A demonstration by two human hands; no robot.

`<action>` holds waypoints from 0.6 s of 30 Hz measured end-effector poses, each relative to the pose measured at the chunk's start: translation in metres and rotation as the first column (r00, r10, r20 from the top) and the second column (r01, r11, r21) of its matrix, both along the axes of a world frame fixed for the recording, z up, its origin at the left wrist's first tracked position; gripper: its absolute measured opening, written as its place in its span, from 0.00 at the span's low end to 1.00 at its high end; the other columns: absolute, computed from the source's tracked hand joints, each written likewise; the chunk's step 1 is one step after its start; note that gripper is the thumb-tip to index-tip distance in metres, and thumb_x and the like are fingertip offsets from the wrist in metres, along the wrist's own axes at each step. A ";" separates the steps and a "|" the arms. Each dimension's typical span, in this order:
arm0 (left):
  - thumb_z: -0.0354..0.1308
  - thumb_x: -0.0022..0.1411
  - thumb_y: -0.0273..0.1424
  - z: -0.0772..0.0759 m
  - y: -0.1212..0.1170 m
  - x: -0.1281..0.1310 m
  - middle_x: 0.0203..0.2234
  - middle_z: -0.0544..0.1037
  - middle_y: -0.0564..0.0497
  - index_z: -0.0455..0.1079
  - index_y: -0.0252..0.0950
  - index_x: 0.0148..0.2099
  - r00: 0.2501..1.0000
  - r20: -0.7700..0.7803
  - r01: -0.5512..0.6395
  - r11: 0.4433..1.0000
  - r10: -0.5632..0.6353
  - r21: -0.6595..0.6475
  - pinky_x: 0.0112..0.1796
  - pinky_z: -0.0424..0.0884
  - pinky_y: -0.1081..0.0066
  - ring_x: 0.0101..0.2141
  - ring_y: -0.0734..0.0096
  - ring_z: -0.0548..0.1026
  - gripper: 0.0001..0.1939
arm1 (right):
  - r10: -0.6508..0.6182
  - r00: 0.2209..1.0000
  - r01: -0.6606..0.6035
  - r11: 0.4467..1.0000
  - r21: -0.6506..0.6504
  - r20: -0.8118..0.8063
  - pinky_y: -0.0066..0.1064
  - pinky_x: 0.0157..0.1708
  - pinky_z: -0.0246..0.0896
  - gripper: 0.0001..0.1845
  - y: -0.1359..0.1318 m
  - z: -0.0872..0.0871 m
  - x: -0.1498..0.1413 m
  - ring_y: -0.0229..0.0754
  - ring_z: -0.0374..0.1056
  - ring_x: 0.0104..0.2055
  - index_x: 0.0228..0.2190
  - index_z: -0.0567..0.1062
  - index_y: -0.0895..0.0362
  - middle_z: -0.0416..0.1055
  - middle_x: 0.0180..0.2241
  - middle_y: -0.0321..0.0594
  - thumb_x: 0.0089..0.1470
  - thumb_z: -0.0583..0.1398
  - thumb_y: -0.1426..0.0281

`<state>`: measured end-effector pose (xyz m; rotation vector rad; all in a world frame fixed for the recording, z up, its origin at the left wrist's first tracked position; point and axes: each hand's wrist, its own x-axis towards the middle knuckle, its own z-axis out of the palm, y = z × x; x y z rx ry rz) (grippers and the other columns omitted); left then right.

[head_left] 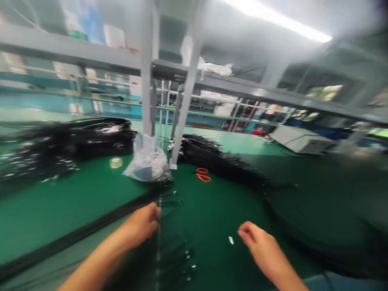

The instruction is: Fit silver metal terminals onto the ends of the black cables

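Note:
My left hand (144, 222) is closed over the green table, beside a long bundle of black cables (100, 222). Blur hides whatever its fingers hold, if anything. Loose thin black cables with small light tips (188, 255) lie below and to the right of it. My right hand (259, 244) has its fingers curled together; I cannot make out anything in them. Just left of its fingertips is a small white piece (230, 240) on the table. Farther off lies a pair of scissors with red handles (203, 175).
A clear plastic bag (148, 163) of small parts stands by the grey rack posts (185, 89). Tape roll (115, 162) sits left of it. Thick black cable bundles lie at the left (100, 139) and right (224, 161). A pale box-shaped device (300, 138) stands at the back right.

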<state>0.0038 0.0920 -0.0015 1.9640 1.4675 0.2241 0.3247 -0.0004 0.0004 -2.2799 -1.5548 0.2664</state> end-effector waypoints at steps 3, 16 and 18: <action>0.48 0.61 0.27 0.005 -0.005 0.005 0.27 0.72 0.55 0.62 0.32 0.48 0.980 0.175 0.101 0.994 -0.091 -0.052 0.27 0.71 0.74 0.26 0.72 0.73 0.13 | 0.025 0.999 -0.025 1.000 -0.001 -0.038 0.27 0.23 0.52 0.03 -0.004 -0.010 -0.013 0.39 0.65 0.23 0.24 0.71 0.51 0.69 0.21 0.32 0.47 0.58 0.70; 0.45 0.61 0.26 0.032 -0.049 0.033 0.37 0.76 0.53 0.69 0.49 0.51 0.951 0.197 0.181 0.947 -0.237 0.265 0.36 0.67 0.75 0.36 0.68 0.75 0.20 | 0.219 0.509 -0.078 0.975 0.209 -0.833 0.28 0.27 0.57 0.06 -0.003 0.018 -0.078 0.37 0.61 0.25 0.28 0.68 0.56 0.64 0.22 0.32 0.51 0.59 0.67; 0.44 0.61 0.26 0.032 -0.055 0.035 0.34 0.76 0.52 0.68 0.51 0.53 0.953 0.127 0.235 0.935 -0.275 0.265 0.32 0.67 0.76 0.32 0.69 0.76 0.22 | 0.220 0.286 -0.024 0.975 0.223 -0.933 0.27 0.27 0.56 0.07 -0.002 0.026 -0.092 0.35 0.59 0.25 0.28 0.69 0.57 0.64 0.23 0.32 0.49 0.61 0.68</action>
